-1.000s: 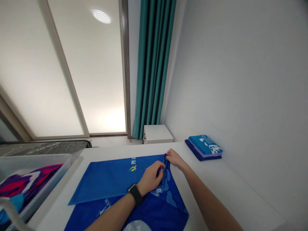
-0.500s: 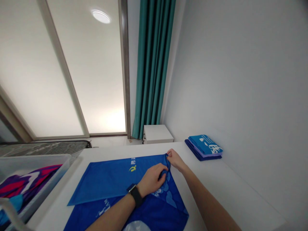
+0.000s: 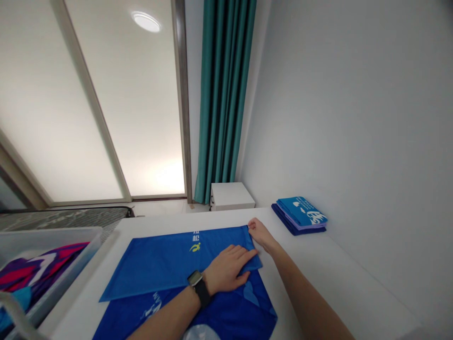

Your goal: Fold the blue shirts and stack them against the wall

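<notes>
A blue cloth (image 3: pixel 159 262) with white and yellow print lies on the white table (image 3: pixel 354 288), its upper part folded over a darker blue part. My left hand (image 3: pixel 230 268), with a dark watch on the wrist, rests flat on the cloth near its right side, fingers spread. At the cloth's top right corner, my right hand (image 3: pixel 259 233) pinches the edge between thumb and fingers. The right end of the folded layer lies fairly flat beside my left fingertips.
Folded cloths (image 3: pixel 300 213) are stacked at the table's back right by the wall. On the left stands a white bin (image 3: pixel 83 257) holding colourful cloth. Beyond the table are a small white cabinet (image 3: pixel 231 196) and a green curtain (image 3: pixel 224 104).
The bunched right end of the upper layer has been spread out to the right. My left hand has opened from a curled grip and lies flat; my right hand has shifted slightly right.
</notes>
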### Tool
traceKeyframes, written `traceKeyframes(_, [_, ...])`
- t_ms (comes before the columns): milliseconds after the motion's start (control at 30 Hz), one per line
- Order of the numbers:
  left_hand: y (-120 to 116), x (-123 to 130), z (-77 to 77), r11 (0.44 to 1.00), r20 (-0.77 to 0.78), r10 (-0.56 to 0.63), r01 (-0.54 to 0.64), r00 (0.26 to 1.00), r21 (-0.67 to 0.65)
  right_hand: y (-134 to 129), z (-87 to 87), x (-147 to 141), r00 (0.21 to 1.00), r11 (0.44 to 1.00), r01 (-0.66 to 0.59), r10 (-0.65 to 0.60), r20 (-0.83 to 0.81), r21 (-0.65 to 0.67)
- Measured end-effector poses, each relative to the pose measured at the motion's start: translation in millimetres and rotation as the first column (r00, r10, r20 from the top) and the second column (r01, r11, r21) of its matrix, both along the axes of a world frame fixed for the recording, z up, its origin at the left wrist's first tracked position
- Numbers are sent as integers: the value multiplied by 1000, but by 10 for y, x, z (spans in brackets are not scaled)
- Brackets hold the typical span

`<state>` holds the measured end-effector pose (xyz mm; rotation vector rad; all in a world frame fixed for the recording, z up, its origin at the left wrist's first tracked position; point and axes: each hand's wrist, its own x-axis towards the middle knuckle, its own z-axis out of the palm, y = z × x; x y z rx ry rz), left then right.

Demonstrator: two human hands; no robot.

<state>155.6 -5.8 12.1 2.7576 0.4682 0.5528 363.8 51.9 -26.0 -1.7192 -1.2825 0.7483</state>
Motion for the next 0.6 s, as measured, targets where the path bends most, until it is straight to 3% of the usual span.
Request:
traceKeyframes(133, [8, -9, 34, 999, 17, 46, -46, 999, 13, 20, 15, -20, 999, 1000, -5, 6, 39, -24])
traceKeyframes(233, [124, -29, 36, 982, 43, 188, -189, 981, 9, 35, 19, -46, 997, 999, -1, 4, 76, -34])
traceKeyframes(400, [556, -113, -7, 921, -8, 386, -385, 922, 55, 26, -25, -69, 991, 1000, -1, -1, 131, 10])
traceKeyframes(600, [1052, -277, -72, 902, -87, 430, -425, 899, 74, -11, -86, -51, 995, 996, -70, 65, 82, 61])
